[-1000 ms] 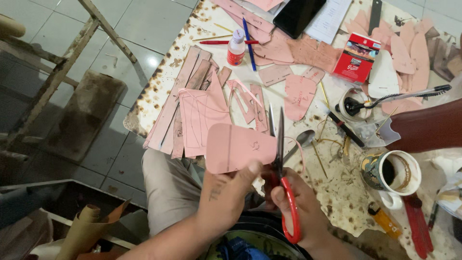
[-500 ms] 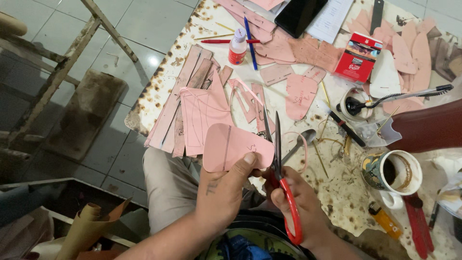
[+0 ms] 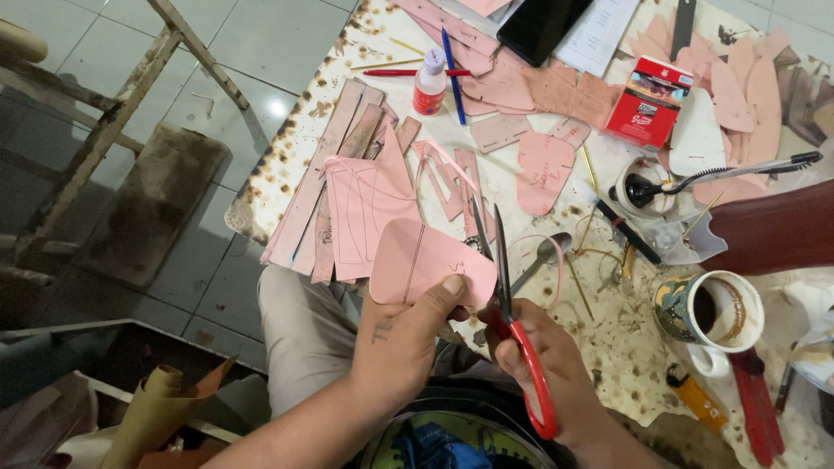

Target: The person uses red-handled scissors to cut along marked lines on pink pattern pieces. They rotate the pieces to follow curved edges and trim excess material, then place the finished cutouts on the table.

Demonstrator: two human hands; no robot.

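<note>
Left hand point(image 3: 408, 334) holds a rounded pink leather piece point(image 3: 421, 260) at the near edge of the stained table point(image 3: 625, 347); right hand point(image 3: 543, 365), just to its right, holds red-handled scissors point(image 3: 512, 321), blades at the piece's right edge. Behind lie pink leather strips point(image 3: 347, 174). A glazed ceramic mug point(image 3: 708, 313) stands to the right; a small white glue bottle point(image 3: 429, 84) farther back.

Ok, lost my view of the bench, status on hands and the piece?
Left hand pinching pink cut-out piece. Right hand working red-handled scissors, blades open at piece's edge. Spoon just beyond.
</note>
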